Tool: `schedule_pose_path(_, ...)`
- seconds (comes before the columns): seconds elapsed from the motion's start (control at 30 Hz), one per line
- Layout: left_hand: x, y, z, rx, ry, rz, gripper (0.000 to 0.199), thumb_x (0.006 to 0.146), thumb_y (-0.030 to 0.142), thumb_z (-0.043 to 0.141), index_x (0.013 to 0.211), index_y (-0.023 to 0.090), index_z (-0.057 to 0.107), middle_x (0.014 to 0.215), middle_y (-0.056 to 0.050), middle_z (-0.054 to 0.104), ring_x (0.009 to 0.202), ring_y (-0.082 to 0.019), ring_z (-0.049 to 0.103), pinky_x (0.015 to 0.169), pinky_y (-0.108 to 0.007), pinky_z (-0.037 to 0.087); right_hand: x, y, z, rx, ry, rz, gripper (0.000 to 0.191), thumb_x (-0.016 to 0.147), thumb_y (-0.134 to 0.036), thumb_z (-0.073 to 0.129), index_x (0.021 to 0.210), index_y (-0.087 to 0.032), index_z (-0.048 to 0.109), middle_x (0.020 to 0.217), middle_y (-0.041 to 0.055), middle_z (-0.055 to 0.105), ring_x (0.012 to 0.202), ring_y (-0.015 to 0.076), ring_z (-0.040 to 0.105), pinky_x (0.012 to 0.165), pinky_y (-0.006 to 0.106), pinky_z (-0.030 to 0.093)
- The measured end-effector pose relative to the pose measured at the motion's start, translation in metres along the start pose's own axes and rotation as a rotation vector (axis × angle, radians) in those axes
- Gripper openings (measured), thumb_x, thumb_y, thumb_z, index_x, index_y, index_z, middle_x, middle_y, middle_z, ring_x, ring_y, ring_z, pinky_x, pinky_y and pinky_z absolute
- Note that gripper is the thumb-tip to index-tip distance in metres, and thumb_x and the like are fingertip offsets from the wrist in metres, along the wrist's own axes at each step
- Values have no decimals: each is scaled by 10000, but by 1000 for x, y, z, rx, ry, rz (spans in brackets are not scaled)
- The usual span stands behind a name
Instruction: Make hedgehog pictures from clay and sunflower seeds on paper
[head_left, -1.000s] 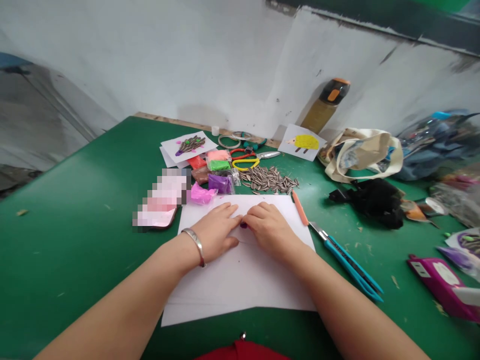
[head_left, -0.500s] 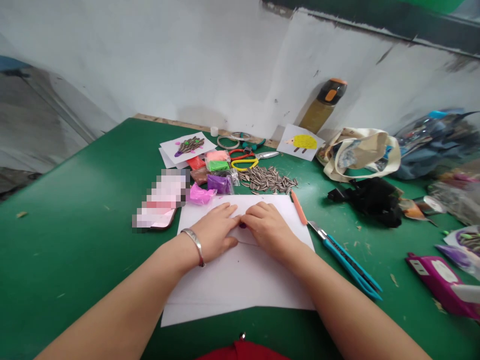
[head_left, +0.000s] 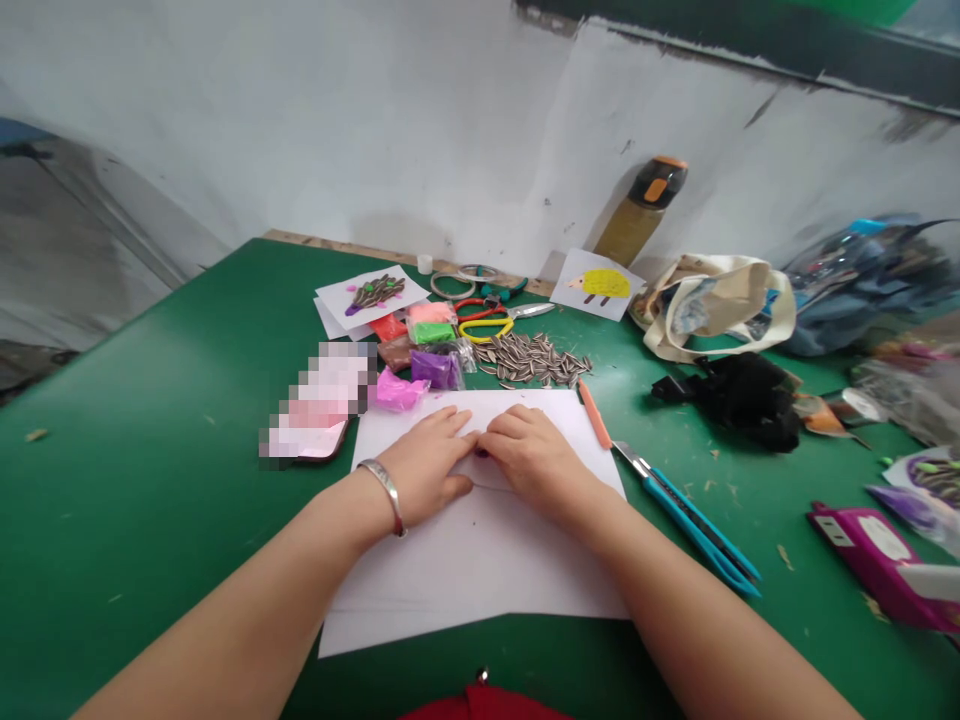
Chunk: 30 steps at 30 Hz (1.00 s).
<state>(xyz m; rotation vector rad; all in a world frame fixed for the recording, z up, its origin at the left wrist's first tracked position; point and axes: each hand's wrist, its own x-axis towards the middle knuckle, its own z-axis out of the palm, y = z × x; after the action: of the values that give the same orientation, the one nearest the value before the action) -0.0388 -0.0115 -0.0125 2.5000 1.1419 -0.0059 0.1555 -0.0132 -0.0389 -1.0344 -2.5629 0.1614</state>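
All Work Meets at 1 Spot

At 10 o'clock from the hands, a pixel-blurred flat object (head_left: 315, 400) lies on the green counter (head_left: 150, 500). At 11 o'clock, a card with a seed-covered hedgehog picture (head_left: 373, 295) sits beyond packets of modelling clay, the bright pink packet (head_left: 397, 392) just beside the top left corner of a sheet of white paper (head_left: 480, 580).

The left grip (head_left: 424, 465), a silver bangle (head_left: 386, 490) at its wrist, bears down on the sheet with curved fingers, and the right grip (head_left: 532, 465) mirrors it, which pins the paper flat. Their fingertips nearly touch around a small dark purple lump (head_left: 481, 453), which sits on the sheet's upper middle. Neither looks clenched, but whether either grasps the lump cannot be told.

At 12 o'clock, striped sunflower seeds (head_left: 529, 360) lie heaped within easy reach, matching those on the card. At 2 o'clock, an orange modelling stick (head_left: 595, 413) runs along the sheet's right edge, and at 3 o'clock a blue-handled craft knife (head_left: 690, 520) rests clear of the right forearm.
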Motion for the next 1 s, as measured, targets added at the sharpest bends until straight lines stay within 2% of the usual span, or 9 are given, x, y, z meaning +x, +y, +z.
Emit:
schedule_pose_path(0.13,0,0,0,1,9,12,452,784,261,602,1220,157,544,1382,-142,460,1290,-321,378,1069,-444,302,-2,2,-5,42,32,29,181,910,-146,487,903,-198,661,827,50,615,832,185,471,716,318,339)
schedule_pose_path(0.3,0,1,-2,59,-14,0,486,791,283,602,1244,122,534,1410,-173,418,1313,-326,346,1066,-429,304,-5,1,-5,47,-31,20,197,924,-163,468,932,-196,661,816,52,609,825,184,465,713,317,337)
schedule_pose_path(0.4,0,2,-2,69,-3,11,457,783,287,609,1211,136,552,1396,-155,440,1299,-315,367,1064,-418,309,-4,-1,-1,14,-42,18,193,928,-181,465,903,-184,656,808,53,598,813,183,450,704,320,329)
schedule_pose_path(0.53,0,0,-1,59,24,21,458,774,281,613,1211,161,545,1373,-129,468,1282,-307,387,1059,-415,319,-3,0,-3,47,-17,15,207,930,-175,454,877,-179,654,807,54,599,799,182,447,709,318,339)
schedule_pose_path(0.67,0,0,0,40,14,13,438,785,278,602,1196,132,558,1372,-152,456,1281,-313,380,1064,-405,308,-4,2,-8,81,5,34,184,906,-136,482,871,-176,658,808,54,610,816,185,465,721,316,351)
schedule_pose_path(0.87,0,0,0,47,20,19,445,779,281,608,1202,156,547,1370,-130,467,1280,-309,383,1060,-415,313,-3,0,-1,26,-13,23,175,917,-175,487,864,-171,654,798,46,604,795,176,448,706,313,334)
schedule_pose_path(1.0,1,0,-1,43,13,24,413,785,279,602,1182,172,559,1355,-114,482,1270,-302,396,1062,-409,311,-3,1,0,23,33,27,162,910,-155,494,876,-177,651,816,43,612,819,177,452,717,314,321)
